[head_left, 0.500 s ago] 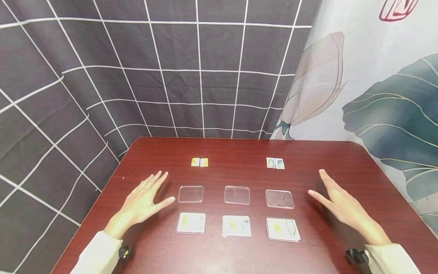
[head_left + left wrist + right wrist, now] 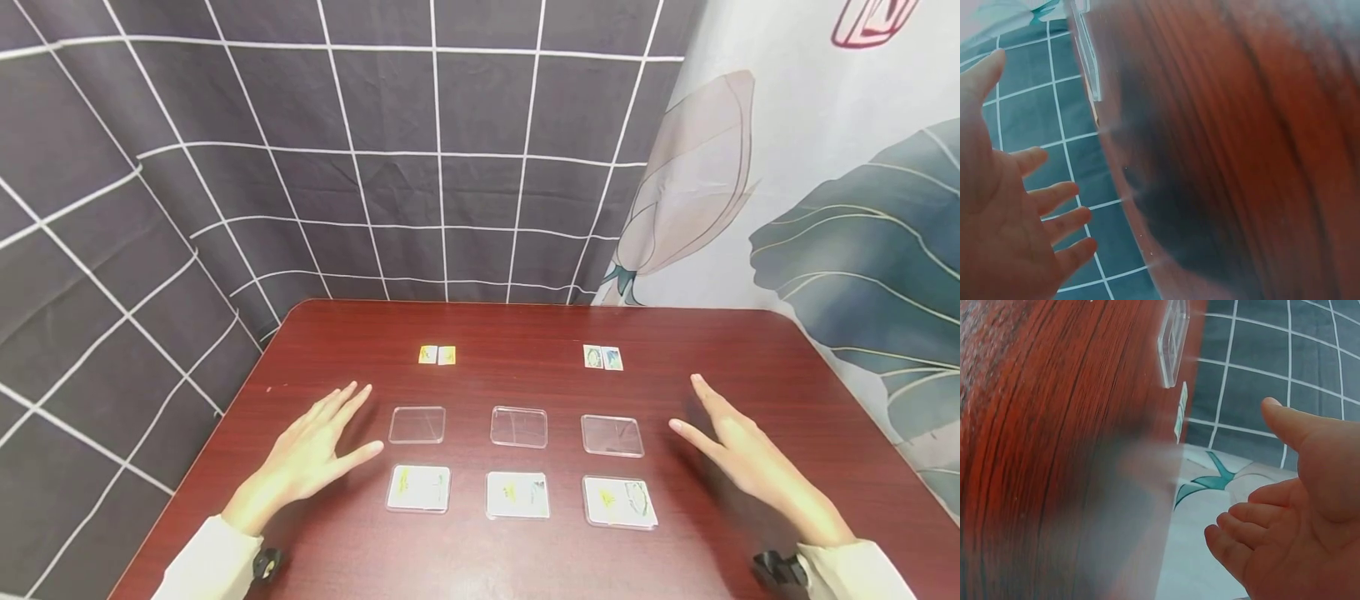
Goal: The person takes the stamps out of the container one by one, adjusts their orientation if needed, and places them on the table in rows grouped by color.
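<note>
Nearest, pale sleeves (image 2: pixel 206 562) with dark wristbands (image 2: pixel 267 565) reach in over the reddish-brown desk (image 2: pixel 480 567). Between them lies a row of three clear cases with white inserts: the left case (image 2: pixel 418 488), the middle case (image 2: pixel 517 495) and the right case (image 2: pixel 619 502) (its insert looks slightly askew). The left hand (image 2: pixel 303 454) and the right hand (image 2: pixel 750 454) are well apart, one on either side, fingers extended and palms bare; both wrist views show them raised off the desk. Just beyond the cases sits a second row of clear trays, the desk showing through each: the left tray (image 2: pixel 417 425), near the left thumb, the middle tray (image 2: pixel 519 427) and the right tray (image 2: pixel 612 436). Farther off lie two yellow-marked cards (image 2: pixel 447 355) on the left and two green-and-blue cards (image 2: pixel 593 357) on the right. Behind the desk hang a grey gridded curtain (image 2: pixel 480 192) and, rightward, a white floral one.
</note>
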### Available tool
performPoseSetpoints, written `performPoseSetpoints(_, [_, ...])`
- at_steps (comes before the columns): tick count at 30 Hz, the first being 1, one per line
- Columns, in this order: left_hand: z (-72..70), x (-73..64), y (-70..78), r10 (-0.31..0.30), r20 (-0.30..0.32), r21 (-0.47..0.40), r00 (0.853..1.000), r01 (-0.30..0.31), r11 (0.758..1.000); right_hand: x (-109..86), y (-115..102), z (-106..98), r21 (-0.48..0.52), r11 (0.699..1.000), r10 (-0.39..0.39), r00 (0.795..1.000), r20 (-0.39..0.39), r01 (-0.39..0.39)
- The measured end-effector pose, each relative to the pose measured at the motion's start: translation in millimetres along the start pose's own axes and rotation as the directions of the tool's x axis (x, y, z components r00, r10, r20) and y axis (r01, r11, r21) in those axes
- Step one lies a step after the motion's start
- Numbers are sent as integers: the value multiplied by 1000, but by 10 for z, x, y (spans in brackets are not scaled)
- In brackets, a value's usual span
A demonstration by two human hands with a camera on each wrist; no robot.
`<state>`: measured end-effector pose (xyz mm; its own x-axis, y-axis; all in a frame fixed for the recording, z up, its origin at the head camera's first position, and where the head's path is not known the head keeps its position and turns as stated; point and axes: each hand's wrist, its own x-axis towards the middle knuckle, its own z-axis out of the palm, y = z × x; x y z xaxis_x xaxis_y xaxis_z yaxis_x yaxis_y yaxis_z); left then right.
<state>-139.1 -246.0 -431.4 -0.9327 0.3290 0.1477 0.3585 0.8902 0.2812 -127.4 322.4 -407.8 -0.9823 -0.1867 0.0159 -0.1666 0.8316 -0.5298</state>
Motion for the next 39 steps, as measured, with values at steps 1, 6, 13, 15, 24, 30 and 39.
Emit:
performPoseSetpoints(1, [-2,-5,4,5,-1,-1,1000,-5,1000,-2,-4,4,3,1000,-2,1000,-4,2])
performPoseSetpoints(6, [-8,-29,24,31,-12,-10,999,-31,999,-22,-19,28,28,1000,-13,1000,-18,13])
performPoseSetpoints(13, [19,-60,39,69,-10,-29,998,-70,997,-53,-50,42,47,999,-18,999,-28,19])
performPoseSetpoints(15, [30,-66,40,78,-12,-33,997,-79,996,-56,-61,47,48,999,-21,999,-34,22])
performPoseSetpoints(24, [18,-93,71,108,-6,-87,994,-108,990,-60,-140,73,60,998,-33,998,-53,36])
performPoseSetpoints(30, [29,-113,96,126,-7,-111,992,-126,986,-61,-188,108,60,997,-45,997,-58,49])
performPoseSetpoints(39, [71,-121,139,172,-40,-111,984,-175,978,-60,-235,151,66,996,-56,996,-71,61])
